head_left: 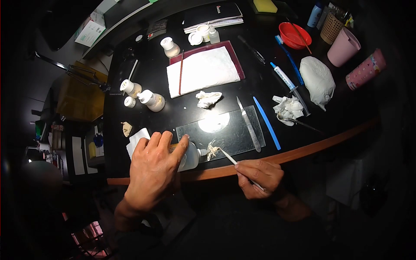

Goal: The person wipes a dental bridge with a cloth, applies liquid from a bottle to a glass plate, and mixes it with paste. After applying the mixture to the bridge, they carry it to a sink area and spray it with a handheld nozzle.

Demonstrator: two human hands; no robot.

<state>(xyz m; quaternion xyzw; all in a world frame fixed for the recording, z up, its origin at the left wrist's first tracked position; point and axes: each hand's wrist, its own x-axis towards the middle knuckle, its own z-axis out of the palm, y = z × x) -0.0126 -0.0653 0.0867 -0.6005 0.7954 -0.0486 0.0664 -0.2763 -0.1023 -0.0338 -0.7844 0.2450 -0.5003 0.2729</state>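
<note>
My left hand (154, 169) is wrapped over a translucent squeeze bottle (190, 157) lying on its side, its nozzle pointing right. The nozzle is close to a small cream-coloured clump (212, 150) on the glass plate (186, 131). From the right, my right hand (260, 177) pinches a thin white tool (230, 158), whose tip meets or nearly meets the clump. A metal scalpel (248, 125) lies across the right part of the plate, and a blue stick (266, 123) rests beside it.
Beyond the plate are crumpled tissue (209, 99) and a folded white towel (208, 69) with a brown stick. Small bottles (152, 100) stand at left. A syringe (288, 82), white lump (317, 80), red bowl (294, 35) and pink cup (343, 47) occupy the right side.
</note>
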